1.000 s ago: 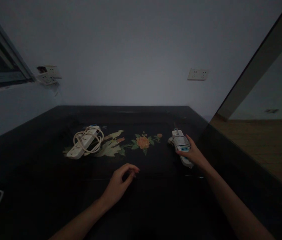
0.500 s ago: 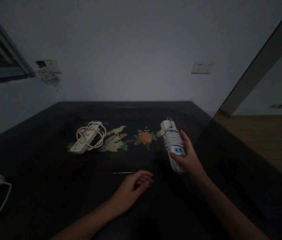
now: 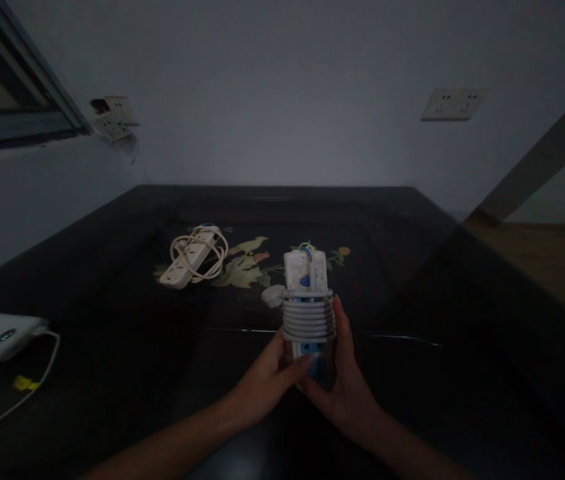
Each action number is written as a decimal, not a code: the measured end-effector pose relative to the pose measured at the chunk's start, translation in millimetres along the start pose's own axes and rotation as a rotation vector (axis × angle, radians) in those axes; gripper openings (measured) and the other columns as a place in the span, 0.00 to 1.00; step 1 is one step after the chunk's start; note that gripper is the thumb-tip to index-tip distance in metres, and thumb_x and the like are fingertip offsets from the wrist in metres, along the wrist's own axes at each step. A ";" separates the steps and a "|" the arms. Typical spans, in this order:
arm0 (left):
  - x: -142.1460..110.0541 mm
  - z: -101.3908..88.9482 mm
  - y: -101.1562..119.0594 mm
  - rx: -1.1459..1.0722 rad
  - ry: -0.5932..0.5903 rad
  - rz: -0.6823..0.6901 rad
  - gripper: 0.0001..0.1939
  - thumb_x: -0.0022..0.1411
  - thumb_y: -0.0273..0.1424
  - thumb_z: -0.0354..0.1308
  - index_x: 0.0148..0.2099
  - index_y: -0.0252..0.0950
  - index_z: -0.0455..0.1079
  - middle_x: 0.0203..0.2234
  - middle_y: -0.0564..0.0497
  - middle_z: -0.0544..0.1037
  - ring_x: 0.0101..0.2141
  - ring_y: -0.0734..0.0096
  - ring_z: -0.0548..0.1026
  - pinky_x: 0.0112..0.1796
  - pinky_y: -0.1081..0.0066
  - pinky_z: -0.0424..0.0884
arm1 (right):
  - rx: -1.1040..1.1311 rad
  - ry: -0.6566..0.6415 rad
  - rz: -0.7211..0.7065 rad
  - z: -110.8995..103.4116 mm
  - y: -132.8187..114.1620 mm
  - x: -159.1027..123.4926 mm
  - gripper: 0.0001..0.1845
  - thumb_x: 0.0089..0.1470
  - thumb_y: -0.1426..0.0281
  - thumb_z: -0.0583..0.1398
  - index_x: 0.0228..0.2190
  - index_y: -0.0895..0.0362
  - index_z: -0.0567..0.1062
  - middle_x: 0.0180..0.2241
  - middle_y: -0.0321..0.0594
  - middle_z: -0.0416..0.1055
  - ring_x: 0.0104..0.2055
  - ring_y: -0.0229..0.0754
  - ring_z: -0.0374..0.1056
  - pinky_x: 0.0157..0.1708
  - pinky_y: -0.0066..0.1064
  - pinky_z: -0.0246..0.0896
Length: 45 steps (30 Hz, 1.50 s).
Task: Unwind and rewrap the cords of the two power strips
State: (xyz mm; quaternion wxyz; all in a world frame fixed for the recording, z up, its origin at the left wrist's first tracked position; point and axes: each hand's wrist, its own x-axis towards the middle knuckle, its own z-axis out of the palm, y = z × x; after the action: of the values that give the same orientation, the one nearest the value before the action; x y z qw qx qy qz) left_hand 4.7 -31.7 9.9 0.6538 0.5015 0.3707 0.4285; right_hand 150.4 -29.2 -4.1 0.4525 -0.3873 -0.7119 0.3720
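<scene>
Both my hands hold a white power strip point(image 3: 306, 272) with blue sockets, raised in front of me with its far end tipped up. Its grey cord point(image 3: 309, 320) is wound in several tight turns around the middle, and the plug point(image 3: 273, 295) sticks out to the left. My left hand point(image 3: 265, 377) grips the lower left side, thumb across the front. From the lower right, my right hand point(image 3: 345, 380) is closed around the strip; its thumb reaches under the left one. Fingers behind the strip are hidden.
A second power strip point(image 3: 187, 261) with a loosely looped cream cord lies on the dark table point(image 3: 127, 373), left of centre. At the left edge sits a white device point(image 3: 2, 335) with a cable and yellow tag point(image 3: 25, 383). Wall sockets point(image 3: 453, 105) are behind.
My right hand has brought the corded power strip leftward and nearer to me. My left hand has come off the table and taken hold of it too. The view has shifted slightly.
</scene>
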 end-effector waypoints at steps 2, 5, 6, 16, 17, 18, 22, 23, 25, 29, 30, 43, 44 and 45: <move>1.1 -1.9 -2.0 0.010 0.032 0.004 0.31 0.56 0.44 0.60 0.59 0.39 0.61 0.56 0.43 0.68 0.57 0.55 0.64 0.58 0.56 0.56 | 0.001 -0.045 -0.001 -7.1 -1.8 1.0 0.48 0.54 0.70 0.58 0.63 0.41 0.32 0.67 0.39 0.35 0.67 0.51 0.39 0.62 0.52 0.44; 2.0 -6.5 -3.4 0.028 0.105 -0.023 0.31 0.56 0.44 0.60 0.58 0.38 0.60 0.55 0.43 0.69 0.55 0.54 0.66 0.55 0.57 0.61 | 0.059 -0.068 0.002 -19.2 -3.1 5.5 0.43 0.56 0.70 0.57 0.63 0.40 0.37 0.66 0.38 0.41 0.66 0.48 0.45 0.61 0.49 0.49; 2.4 -8.1 -3.4 0.034 0.129 -0.048 0.31 0.56 0.44 0.60 0.58 0.37 0.59 0.54 0.42 0.70 0.54 0.54 0.68 0.53 0.58 0.64 | 0.087 -0.054 0.000 -23.4 -2.8 7.7 0.41 0.57 0.71 0.56 0.63 0.40 0.40 0.66 0.38 0.43 0.65 0.47 0.48 0.60 0.48 0.51; 12.9 -21.8 -2.4 0.235 0.164 -0.116 0.32 0.50 0.40 0.63 0.55 0.37 0.57 0.46 0.42 0.73 0.42 0.57 0.74 0.41 0.62 0.70 | -0.326 0.329 -0.173 -64.1 -10.1 28.4 0.17 0.56 0.72 0.57 0.48 0.47 0.67 0.53 0.43 0.60 0.57 0.51 0.58 0.55 0.50 0.56; 12.2 -21.4 -2.0 0.274 0.145 -0.093 0.31 0.51 0.39 0.63 0.55 0.37 0.58 0.48 0.42 0.72 0.46 0.56 0.73 0.44 0.62 0.69 | -0.408 0.342 -0.208 -66.9 -12.4 29.1 0.17 0.56 0.72 0.57 0.48 0.47 0.67 0.53 0.43 0.61 0.57 0.51 0.58 0.55 0.50 0.56; 11.0 -20.1 -1.2 0.308 0.119 -0.088 0.30 0.51 0.37 0.62 0.55 0.37 0.59 0.49 0.43 0.72 0.47 0.56 0.72 0.46 0.62 0.67 | -0.477 0.347 -0.250 -69.5 -14.4 29.6 0.18 0.56 0.71 0.57 0.48 0.47 0.67 0.53 0.43 0.61 0.57 0.52 0.57 0.55 0.50 0.55; 2.8 -10.5 5.9 0.463 -0.034 -0.190 0.26 0.52 0.34 0.62 0.53 0.37 0.61 0.45 0.45 0.74 0.44 0.59 0.73 0.44 0.64 0.68 | -0.676 0.249 -0.380 -80.6 -15.6 32.1 0.20 0.56 0.69 0.58 0.51 0.49 0.66 0.53 0.44 0.64 0.59 0.54 0.55 0.57 0.54 0.49; 0.9 -7.9 8.2 0.510 -0.069 -0.208 0.26 0.52 0.33 0.62 0.53 0.37 0.61 0.45 0.46 0.75 0.44 0.60 0.72 0.44 0.64 0.67 | -0.705 0.180 -0.385 -83.6 -14.6 33.0 0.19 0.56 0.68 0.57 0.50 0.51 0.67 0.52 0.44 0.67 0.58 0.53 0.57 0.58 0.54 0.48; -1.5 -3.9 12.3 0.588 -0.121 -0.229 0.25 0.53 0.31 0.61 0.53 0.38 0.62 0.46 0.47 0.74 0.44 0.61 0.72 0.44 0.65 0.67 | -0.728 0.020 -0.354 -89.2 -12.3 35.2 0.15 0.58 0.66 0.56 0.47 0.54 0.70 0.45 0.44 0.72 0.51 0.50 0.65 0.56 0.52 0.52; -2.0 -1.3 15.9 0.675 -0.114 -0.267 0.23 0.55 0.33 0.59 0.53 0.38 0.62 0.44 0.46 0.75 0.41 0.61 0.74 0.41 0.65 0.68 | -0.690 -0.176 -0.239 -94.0 -11.2 38.2 0.17 0.56 0.60 0.59 0.43 0.57 0.72 0.39 0.45 0.75 0.44 0.49 0.68 0.42 0.45 0.63; -1.9 -1.4 16.1 0.697 -0.104 -0.268 0.23 0.55 0.33 0.59 0.53 0.38 0.62 0.43 0.46 0.75 0.41 0.60 0.74 0.41 0.65 0.68 | -0.682 -0.177 -0.221 -93.4 -11.7 38.3 0.18 0.55 0.59 0.60 0.42 0.58 0.73 0.39 0.45 0.74 0.44 0.50 0.67 0.41 0.44 0.63; -1.3 0.5 16.0 0.741 -0.094 -0.232 0.26 0.55 0.33 0.59 0.56 0.39 0.61 0.46 0.45 0.75 0.44 0.57 0.73 0.44 0.63 0.67 | -0.896 0.024 -0.336 -78.4 -7.6 34.2 0.17 0.60 0.60 0.52 0.34 0.61 0.73 0.30 0.47 0.73 0.34 0.48 0.69 0.31 0.37 0.64; -1.1 0.3 16.4 0.743 -0.093 -0.231 0.25 0.55 0.33 0.58 0.56 0.39 0.61 0.46 0.45 0.75 0.43 0.58 0.74 0.43 0.64 0.67 | -0.909 0.032 -0.349 -78.0 -7.8 34.0 0.18 0.60 0.60 0.52 0.34 0.61 0.73 0.30 0.47 0.73 0.34 0.48 0.69 0.31 0.36 0.64; -0.9 0.1 16.8 0.741 -0.093 -0.231 0.25 0.56 0.33 0.58 0.56 0.38 0.61 0.45 0.45 0.75 0.43 0.58 0.74 0.43 0.64 0.67 | -0.919 0.044 -0.360 -77.7 -8.2 33.7 0.18 0.61 0.61 0.51 0.33 0.61 0.73 0.30 0.48 0.73 0.34 0.48 0.69 0.31 0.36 0.64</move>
State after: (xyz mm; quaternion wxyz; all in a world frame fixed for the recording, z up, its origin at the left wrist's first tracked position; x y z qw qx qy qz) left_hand 1.3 -30.4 26.4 0.4884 0.6774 0.5244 0.1661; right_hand 211.3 11.2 39.6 0.3070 -0.4255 -0.8482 -0.0728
